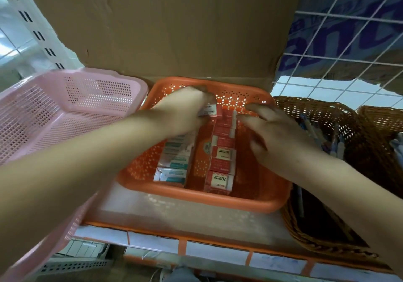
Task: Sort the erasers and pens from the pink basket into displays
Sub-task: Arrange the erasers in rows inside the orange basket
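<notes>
An orange basket (218, 201) stands on the shelf in front of me. Inside it run a row of red-sleeved erasers (221, 166) and, on the left, a row of teal-and-white erasers (174, 168). My left hand (185, 109) reaches over the far end of the basket and grips one red-sleeved eraser (210, 110) above the red row. My right hand (270, 133) hovers over the basket's right side with fingers spread and nothing in them. The pink basket (72, 98) sits to the left, tilted; no items show in its visible part.
Brown wicker baskets (357, 142) holding pens (314, 133) stand to the right. A cardboard sheet (174, 24) backs the shelf, with a white wire grid (340, 48) at the right. The shelf front has an orange edge (218, 242).
</notes>
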